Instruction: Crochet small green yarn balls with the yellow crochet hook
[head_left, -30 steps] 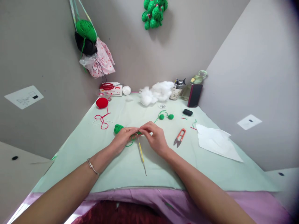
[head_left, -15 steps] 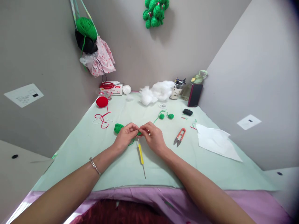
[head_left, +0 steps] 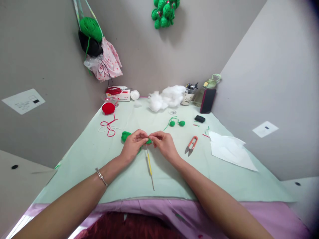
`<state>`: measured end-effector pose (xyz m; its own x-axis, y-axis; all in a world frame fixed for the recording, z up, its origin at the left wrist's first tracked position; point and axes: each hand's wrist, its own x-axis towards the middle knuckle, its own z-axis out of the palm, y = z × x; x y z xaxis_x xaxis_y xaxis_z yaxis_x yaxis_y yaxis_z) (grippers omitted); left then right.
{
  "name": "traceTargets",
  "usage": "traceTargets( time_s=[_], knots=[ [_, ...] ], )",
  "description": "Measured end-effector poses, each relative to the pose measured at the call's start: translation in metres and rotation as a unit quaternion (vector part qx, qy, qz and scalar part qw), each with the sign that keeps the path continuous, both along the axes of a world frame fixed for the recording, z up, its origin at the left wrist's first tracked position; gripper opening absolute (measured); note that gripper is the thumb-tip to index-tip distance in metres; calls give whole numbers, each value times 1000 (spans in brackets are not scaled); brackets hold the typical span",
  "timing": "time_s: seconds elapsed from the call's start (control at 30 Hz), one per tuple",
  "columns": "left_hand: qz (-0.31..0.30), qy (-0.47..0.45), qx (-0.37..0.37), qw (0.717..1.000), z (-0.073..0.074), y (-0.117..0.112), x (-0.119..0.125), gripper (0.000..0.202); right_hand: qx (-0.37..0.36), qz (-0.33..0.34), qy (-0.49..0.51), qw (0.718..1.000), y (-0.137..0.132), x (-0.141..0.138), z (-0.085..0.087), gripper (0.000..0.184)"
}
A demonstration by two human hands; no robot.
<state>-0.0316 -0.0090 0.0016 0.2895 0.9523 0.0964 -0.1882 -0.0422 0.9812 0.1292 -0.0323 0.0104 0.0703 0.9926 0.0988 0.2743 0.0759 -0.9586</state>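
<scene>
Green yarn piece, seemingly unfinished, is pinched by the left hand and right hand, yellow hook at its near edge; two green balls, farther right, look formed.

Bench is under a pale green cloth. Orange snips lie flat on it, use those as reference. Right of them: white sheet, creased. Behind, slightly right: black case, plus red and green yarn scraps. Behind-left: two green crocheted balls with yarn tails. Far behind: white stuffing, patterned cup, green bottle, phone propped upright. Left: green yarn ball. Farther left and back: red yarn ball trailing loose loops, white box, white ball by the box
</scene>
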Motion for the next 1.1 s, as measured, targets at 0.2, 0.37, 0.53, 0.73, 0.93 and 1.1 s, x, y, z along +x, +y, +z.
traceTargets(
  time_s=[0.2,0.37,0.53,0.73,0.93,1.1],
  knots=[
    [17,23,21,999,-1,-2,1,20,-32,13,20,999,2,-2,-2,23],
    [39,47,38,997,-3,-3,2,13,-25,14,-3,1000,-1,-3,0,21],
    [48,56,31,997,-3,-2,1,15,-12,31,-33,999,-7,-5,7,20],
    [-3,39,-41,998,-2,2,-3,25,-4,31,-50,998,-5,-4,2,15],
    [-97,9,-119,988,-3,4,-9,34,24,13,-62,998,-3,1,-3,7],
    [-95,-2,-127,987,-9,9,-11,35,45,18,-74,996,-5,3,-1,4]
  ],
)
